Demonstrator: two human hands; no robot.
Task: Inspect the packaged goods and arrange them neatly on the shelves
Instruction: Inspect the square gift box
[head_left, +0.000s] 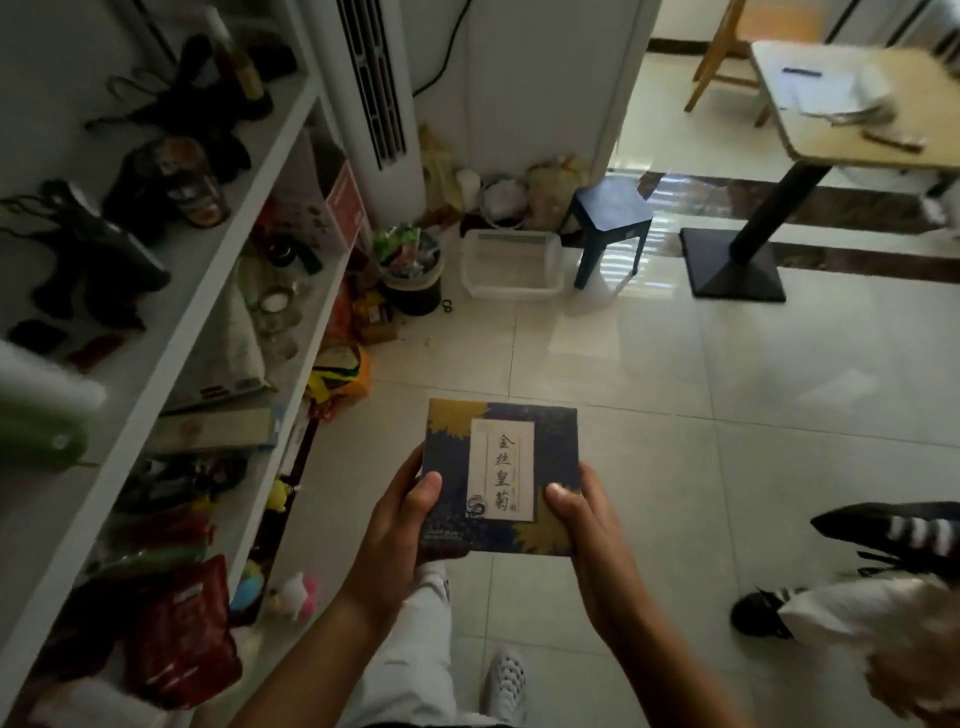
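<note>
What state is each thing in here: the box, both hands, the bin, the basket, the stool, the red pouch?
Blue box: closed, label side up, held over the floor.
Left hand: grips the box's left edge, thumb on top.
Right hand: grips the box's right edge, thumb on top.
Waste bin: upright, wrappers heaped above the rim.
White basket: upright on the floor.
Blue stool: upright.
Red pouch: lying on a shelf.

The dark blue square cardboard box (556, 447) has a matt finish with a cream paper label (501, 470). The pale tiled floor (753, 374) is glossy and reflective. The white shelves (171, 338) are smooth and matt. The red pouch (179, 639) is glossy plastic film. The dark blue stool (615, 205) and the white rectangular basket (511, 239) are smooth plastic.
</note>
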